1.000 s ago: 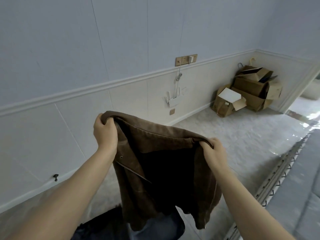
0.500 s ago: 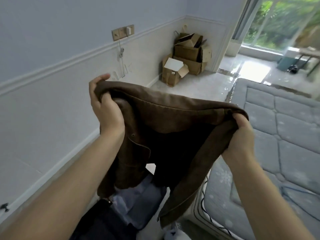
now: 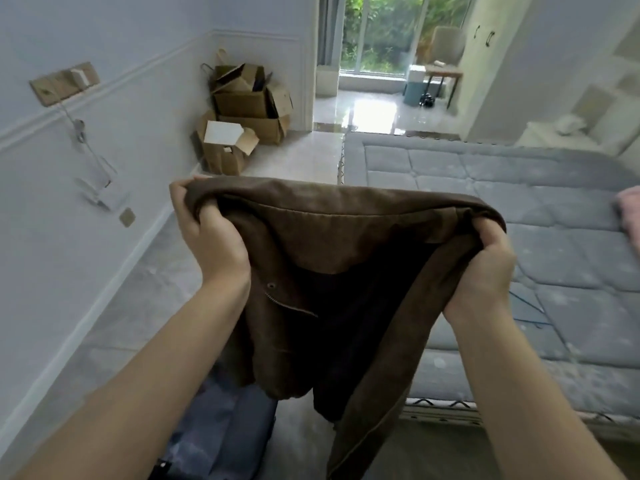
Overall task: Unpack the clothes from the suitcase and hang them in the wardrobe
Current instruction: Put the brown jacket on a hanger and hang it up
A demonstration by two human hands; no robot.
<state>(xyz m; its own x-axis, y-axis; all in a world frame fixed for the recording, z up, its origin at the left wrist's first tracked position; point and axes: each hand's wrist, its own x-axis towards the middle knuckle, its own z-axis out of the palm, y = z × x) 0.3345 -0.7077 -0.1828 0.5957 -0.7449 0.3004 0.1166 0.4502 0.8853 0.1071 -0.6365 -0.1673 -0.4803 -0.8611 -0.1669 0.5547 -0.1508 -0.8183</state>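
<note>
**Brown jacket held up by both shoulders, clear of the suitcase**

The mattress (image 3: 519,209), grey and quilted, lies just right of the jacket and runs away toward the far glass door. The brown jacket (image 3: 332,258) hangs in the air in front of the person, above the open suitcase (image 3: 221,420), whose blue lining shows directly beneath its hem. It looks like suede or a suede-like cloth: soft, fairly heavy, draping in deep folds rather than holding shape, and not slippery. The shoulders near the collar seem the best place to hold it, since a hanger must go in there. A stack of cardboard boxes (image 3: 249,109) stands against the wall well beyond the jacket, to its left. The left hand (image 3: 211,237) has its fingers curled tight, bunching the jacket's left shoulder. The right hand (image 3: 485,268) grips the opposite shoulder the same way. A pink cloth (image 3: 628,213) lies on the mattress, far right of the jacket. No wardrobe rail or hanger is in view.
</note>
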